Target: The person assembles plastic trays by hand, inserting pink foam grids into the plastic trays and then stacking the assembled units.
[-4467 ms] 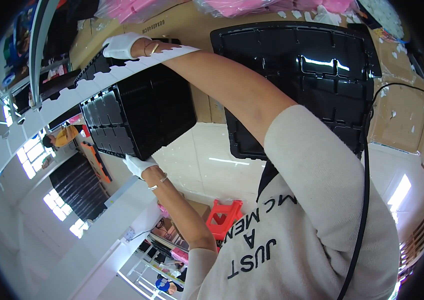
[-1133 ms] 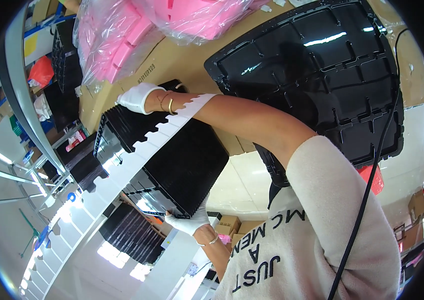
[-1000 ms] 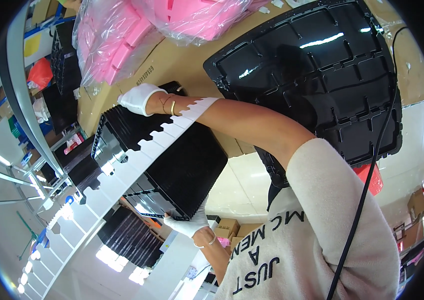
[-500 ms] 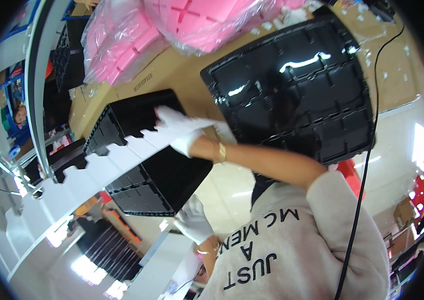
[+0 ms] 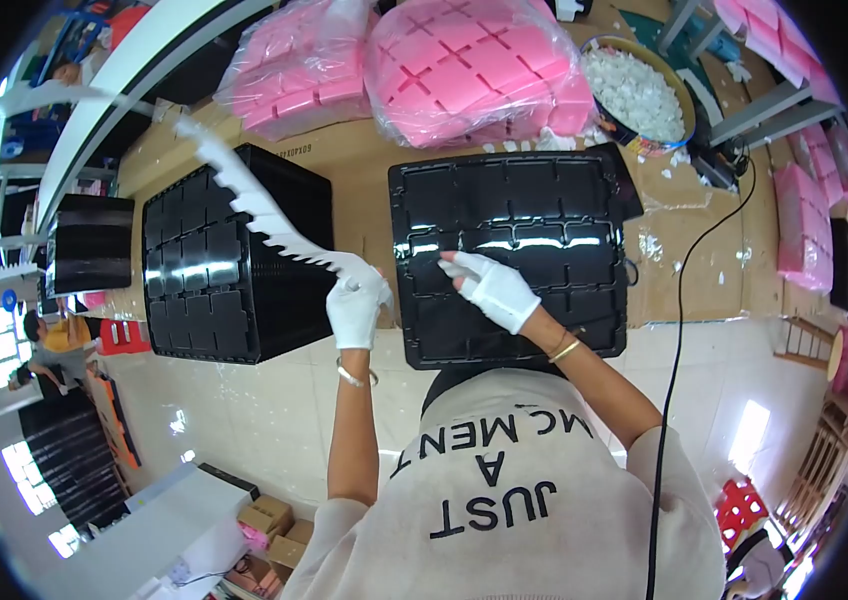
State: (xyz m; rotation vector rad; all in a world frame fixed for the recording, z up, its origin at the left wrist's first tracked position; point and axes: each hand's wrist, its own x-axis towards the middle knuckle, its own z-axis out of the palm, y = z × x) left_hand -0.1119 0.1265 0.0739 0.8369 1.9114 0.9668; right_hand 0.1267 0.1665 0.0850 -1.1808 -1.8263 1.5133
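Note:
A long white strip with a notched edge (image 5: 269,215) slants up and to the left, its near end gripped by my gloved left hand (image 5: 355,308). Left of that hand stands a tall stack of black plastic trays (image 5: 199,270), partly behind the strip. In front of me another black tray (image 5: 514,200) with raised divider ribs lies on the cardboard-covered table. Over its lower middle is my gloved right hand (image 5: 499,292), fingers apart and holding nothing; whether it touches the tray I cannot tell.
Bagged pink foam blocks (image 5: 479,70) stand at the back, beside a round tub (image 5: 634,95) of white scraps. A black cable (image 5: 679,330) hangs down on the right. More black trays (image 5: 91,243) sit at far left. Pink pieces (image 5: 804,225) are at right.
My view has swung and levelled. My right hand has left the strip and come over the front tray. My left hand has moved from the tray stack and now holds the strip.

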